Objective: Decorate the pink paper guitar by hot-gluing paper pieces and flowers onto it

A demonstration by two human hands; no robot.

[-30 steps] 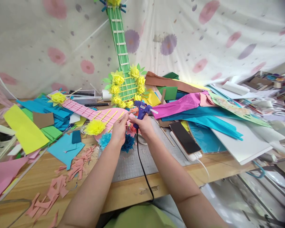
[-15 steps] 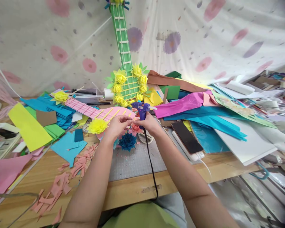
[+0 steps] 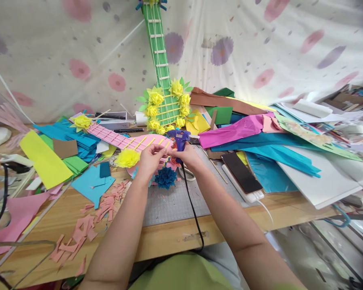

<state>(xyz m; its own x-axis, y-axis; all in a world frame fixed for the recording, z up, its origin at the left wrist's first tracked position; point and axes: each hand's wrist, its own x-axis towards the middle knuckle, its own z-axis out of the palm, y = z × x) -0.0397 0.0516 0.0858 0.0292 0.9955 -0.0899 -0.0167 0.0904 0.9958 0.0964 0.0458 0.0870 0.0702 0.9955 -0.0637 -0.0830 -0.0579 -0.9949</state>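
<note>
My right hand point(image 3: 190, 155) is wrapped round a purple glue gun point(image 3: 179, 139), whose white glue stick pokes out at the right. Fingertips of my left hand point(image 3: 151, 159) are pinched together close to my right thumb; whatever sits between them is too small to make out. Both hands are over a pink paper guitar point(image 3: 104, 135) with yellow strips, lying on the cutting mat point(image 3: 163, 209). A yellow paper flower point(image 3: 127, 158) and a dark blue paper flower point(image 3: 165, 177) are on its body. Part of the body is hidden behind my hands.
A green paper guitar point(image 3: 161, 60) with yellow flowers leans on the back curtain. Pink paper scraps point(image 3: 78, 231) and a light blue sheet point(image 3: 93, 183) lie left. A phone point(image 3: 242, 172) and crepe paper point(image 3: 232, 131) are right. The gun's black cord point(image 3: 194, 209) hangs over the table edge.
The view has shifted slightly, so the scene sits a little to the right. My hands keep nearly the same pose, with the glue gun still in the right.
</note>
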